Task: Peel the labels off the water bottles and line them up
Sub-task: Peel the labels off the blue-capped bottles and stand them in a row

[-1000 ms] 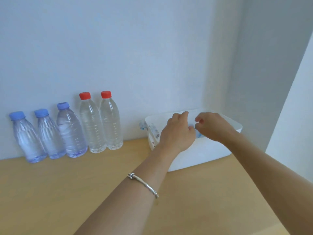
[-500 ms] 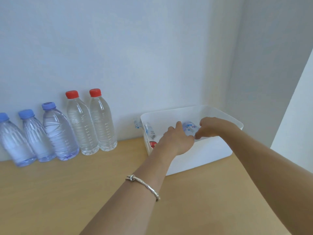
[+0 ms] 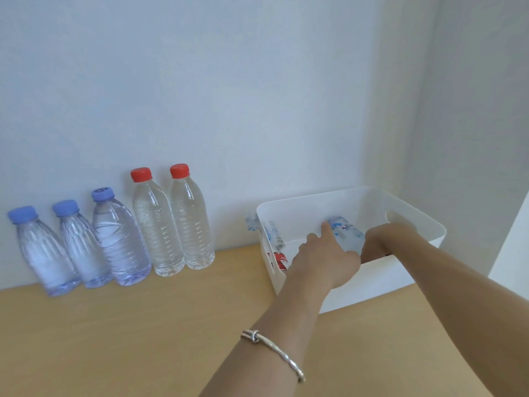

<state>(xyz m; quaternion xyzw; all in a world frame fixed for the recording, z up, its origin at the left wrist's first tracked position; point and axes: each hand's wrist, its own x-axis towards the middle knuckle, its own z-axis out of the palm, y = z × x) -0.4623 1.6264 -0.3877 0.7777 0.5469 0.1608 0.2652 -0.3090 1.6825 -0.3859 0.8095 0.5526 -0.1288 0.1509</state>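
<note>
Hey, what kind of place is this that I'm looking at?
Probably a plain indoor room corner, maybe a home or office: a light wooden table against bare white walls, five label-free water bottles lined up, and a white plastic bin holding a labelled bottle.

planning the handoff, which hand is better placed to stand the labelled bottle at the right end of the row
Left, likely. The left hand touches the labelled bottle in the white bin on the side nearer the row's last red-capped bottle; the right hand would cross over.
</note>
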